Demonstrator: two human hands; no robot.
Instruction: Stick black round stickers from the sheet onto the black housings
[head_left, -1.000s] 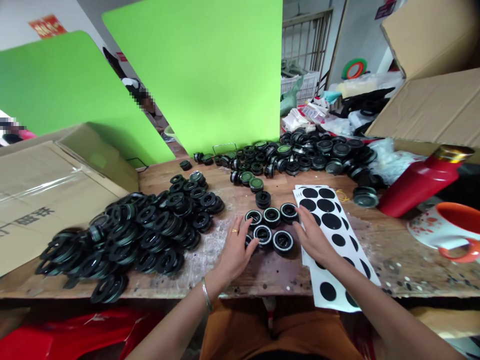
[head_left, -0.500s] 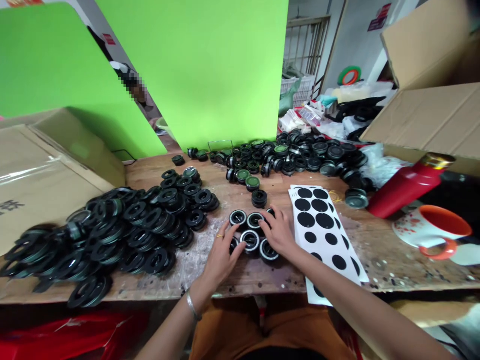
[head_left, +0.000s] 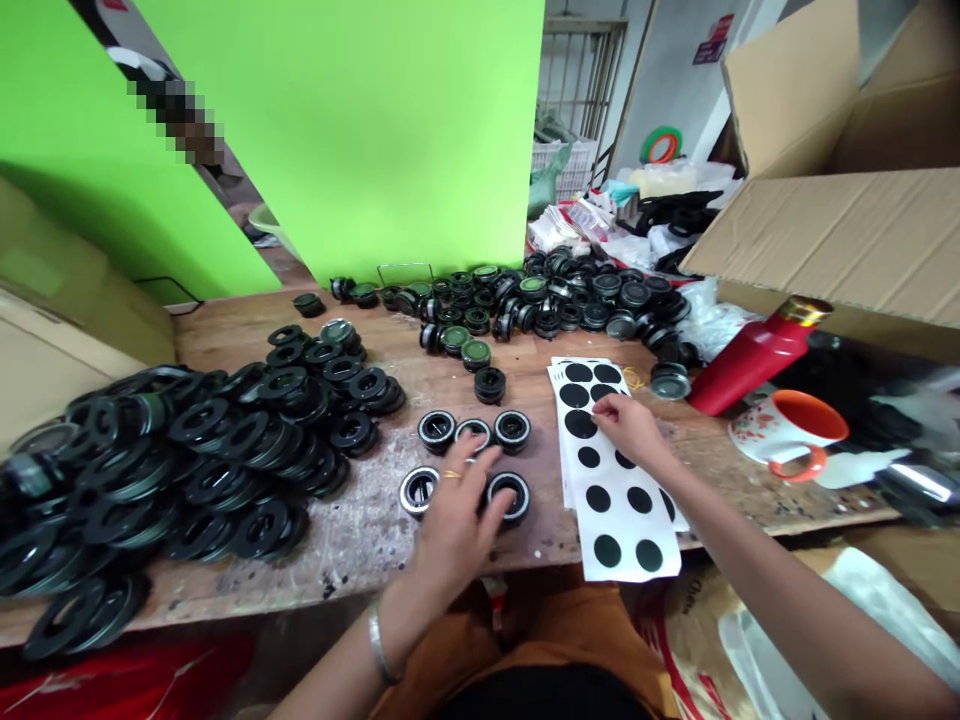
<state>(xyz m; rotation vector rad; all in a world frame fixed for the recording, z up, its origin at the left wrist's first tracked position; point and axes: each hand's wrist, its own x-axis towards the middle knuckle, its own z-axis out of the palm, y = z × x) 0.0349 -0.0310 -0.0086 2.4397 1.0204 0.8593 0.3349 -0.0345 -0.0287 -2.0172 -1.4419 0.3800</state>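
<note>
Item, change since the earlier frame: my right hand (head_left: 628,425) has left the ring cluster and gone to the sticker sheet (head_left: 611,470); my left hand (head_left: 457,505) has stayed over the rings. Item, rings (head_left: 465,455): a small group of silver-rimmed black discs just left of the sheet, three in a back row and at least two nearer me, one under my palm. Item, left hand: fingers spread flat on the middle of the group, pressing, not closed around any one piece. Item, right hand: fingertips pinched at a black dot (head_left: 580,423) on the sheet's upper half; I cannot tell whether a dot is already lifted. Item, method, as I judge it: peel from the dot's edge with a nail, keep the sheet flat, hold the target ring steady with the left hand and centre the dot before pressing. Item, surroundings: a large heap (head_left: 187,450) of black rings well left of the sheet, a second pile (head_left: 555,300) behind it, a red flask (head_left: 757,352) and an orange-lined mug (head_left: 787,430) to its right. Item, hidden: the ring under my left palm; the sheet's near edge hangs past the bench (head_left: 360,530); the heap is cut off at the frame's left side.
</note>
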